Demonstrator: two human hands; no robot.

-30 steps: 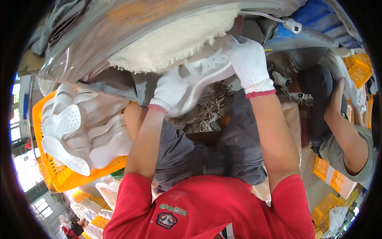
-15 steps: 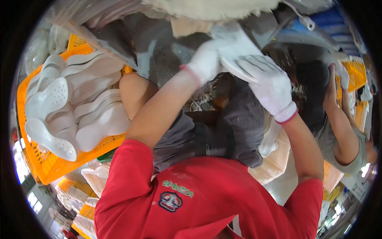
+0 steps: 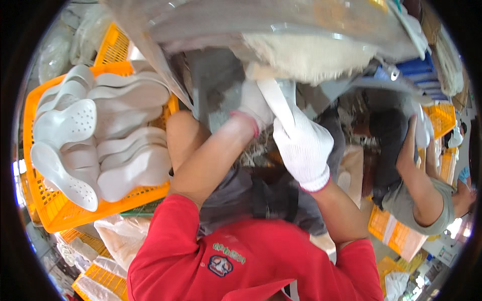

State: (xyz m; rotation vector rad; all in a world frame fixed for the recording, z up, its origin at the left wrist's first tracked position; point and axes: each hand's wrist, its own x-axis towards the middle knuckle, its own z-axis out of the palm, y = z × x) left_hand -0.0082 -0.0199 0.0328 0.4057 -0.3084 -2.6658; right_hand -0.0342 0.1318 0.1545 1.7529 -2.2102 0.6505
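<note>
Both my hands wear white gloves and are shut on one white shoe sole (image 3: 277, 104). The sole stands edge-on, its upper end against a cream fluffy buffing wheel (image 3: 311, 56). My left hand (image 3: 256, 106) grips it from the left, just under the wheel. Lower down, my right hand (image 3: 302, 146) wraps its nearer end. A grey machine hood (image 3: 226, 25) covers the wheel from above. My red sleeves fill the lower middle of the view.
An orange crate (image 3: 50, 213) at the left holds several white perforated soles (image 3: 90, 140). A co-worker (image 3: 419, 195) in a grey-green shirt works at the right, beside more orange crates (image 3: 442, 118). Clear bags (image 3: 118, 238) lie below the crate.
The sole has turned from flat to edge-on against the wheel. My right hand has slid down below the left, and the view has swung left toward the orange crate.
</note>
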